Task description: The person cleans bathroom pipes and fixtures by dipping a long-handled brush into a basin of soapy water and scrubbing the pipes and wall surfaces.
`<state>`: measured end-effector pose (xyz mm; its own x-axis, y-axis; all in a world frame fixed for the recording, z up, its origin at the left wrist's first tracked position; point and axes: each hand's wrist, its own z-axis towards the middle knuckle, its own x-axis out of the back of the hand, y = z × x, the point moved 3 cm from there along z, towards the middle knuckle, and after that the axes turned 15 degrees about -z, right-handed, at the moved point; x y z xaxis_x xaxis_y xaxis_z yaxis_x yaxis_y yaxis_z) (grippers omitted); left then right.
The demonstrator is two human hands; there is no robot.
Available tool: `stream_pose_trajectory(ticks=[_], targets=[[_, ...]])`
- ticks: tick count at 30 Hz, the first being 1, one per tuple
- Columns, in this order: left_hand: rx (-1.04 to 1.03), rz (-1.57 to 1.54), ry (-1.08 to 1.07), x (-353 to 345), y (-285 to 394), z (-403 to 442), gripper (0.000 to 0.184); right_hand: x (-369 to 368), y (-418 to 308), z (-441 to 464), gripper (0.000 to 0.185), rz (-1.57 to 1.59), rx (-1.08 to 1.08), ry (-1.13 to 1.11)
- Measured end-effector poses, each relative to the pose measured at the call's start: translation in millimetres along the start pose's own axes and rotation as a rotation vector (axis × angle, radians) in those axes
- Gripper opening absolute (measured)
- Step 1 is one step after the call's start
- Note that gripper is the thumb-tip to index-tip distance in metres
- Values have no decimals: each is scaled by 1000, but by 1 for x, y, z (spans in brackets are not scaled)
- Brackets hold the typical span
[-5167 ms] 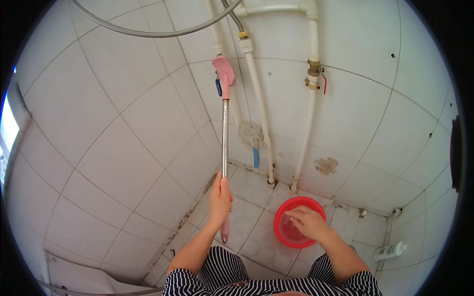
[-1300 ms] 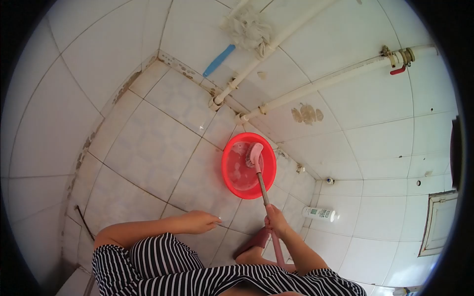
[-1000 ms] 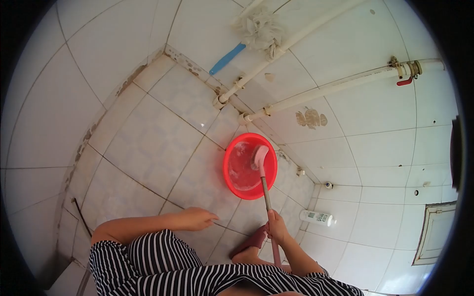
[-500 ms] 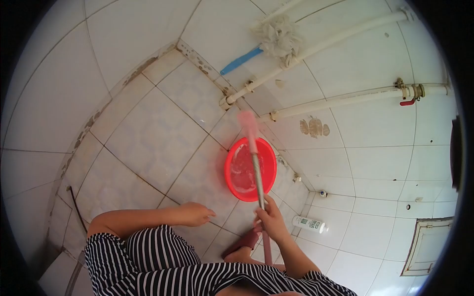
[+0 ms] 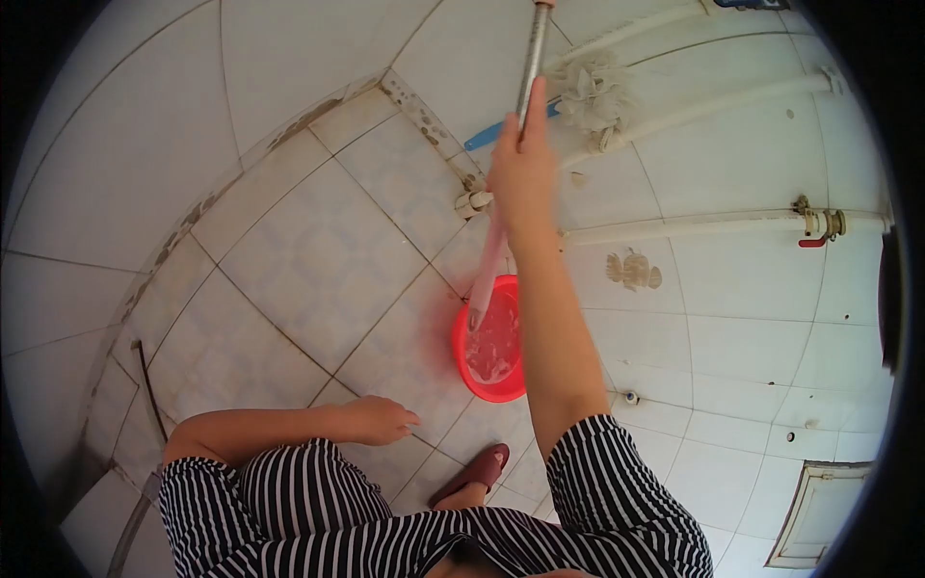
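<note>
My right hand (image 5: 523, 178) is closed around a long pole (image 5: 533, 67) with a silver metal shaft and a pink section. The pole runs up past the top edge of the view, so its upper end is cut off. Its pink lower end (image 5: 489, 265) slants down over the red basin (image 5: 461, 352), which stands on the floor with foamy liquid inside. My forearm covers the basin's right side. Near my knee, my left hand (image 5: 379, 421) holds nothing, its fingers loosely extended.
Pipes (image 5: 684, 228) run along the tiled wall, one with a red-handled valve (image 5: 819, 231). A whitish mesh puff (image 5: 593, 96) and a blue handle (image 5: 487, 133) are by the upper pipe. A slippered foot (image 5: 482, 472) is on the floor; a small hatch (image 5: 819, 511) is at lower right.
My right hand has moved up and away from me, raising and tilting the pole; its pink lower end is now over the basin. My forearm hides the white bottle's spot. The left hand stays put.
</note>
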<state>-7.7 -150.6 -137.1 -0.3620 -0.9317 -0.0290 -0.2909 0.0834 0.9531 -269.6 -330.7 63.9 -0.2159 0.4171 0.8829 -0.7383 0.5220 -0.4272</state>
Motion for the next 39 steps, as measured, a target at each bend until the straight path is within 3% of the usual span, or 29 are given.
stream_pose_trajectory(ticks=[6,8,9,11,12,14,18,20,24,27,29,33,35,39], targets=[[-4,15,-3,8,11,-6,40,-118,55,-34,62,-208,55,-127],[28,37,-23,3,8,-8,40,-137,63,-48,61,-95,-265,-561],[7,8,8,2,5,-8,40,-143,66,-49,61,-91,-261,-563],[-13,-19,43,2,-1,-8,39,-144,70,-44,61,-43,-71,-295],[3,-32,44,4,0,-11,40,-130,60,-41,61,-43,-69,-299],[19,-56,36,4,-1,-12,40,-76,23,-36,61,198,-159,-72],[60,-19,-12,2,-9,-6,41,-70,23,-33,59,190,-204,-140],[36,-14,-13,3,-9,-3,41,-111,47,-41,58,100,-238,-432],[2,4,-12,3,1,-6,41,-128,63,-38,59,68,-116,-332],[24,-17,-21,0,-6,-6,40,-94,48,-37,59,207,-91,-34],[15,-7,-28,-2,-9,-3,40,-100,50,-44,57,128,-320,-437],[28,2,-55,-2,-2,0,40,-115,65,-52,57,157,-248,-456],[35,-29,-38,-4,-4,1,40,-83,44,-51,57,230,-246,-184],[25,7,-48,-3,-9,3,40,-93,50,-46,57,236,-191,-321]])
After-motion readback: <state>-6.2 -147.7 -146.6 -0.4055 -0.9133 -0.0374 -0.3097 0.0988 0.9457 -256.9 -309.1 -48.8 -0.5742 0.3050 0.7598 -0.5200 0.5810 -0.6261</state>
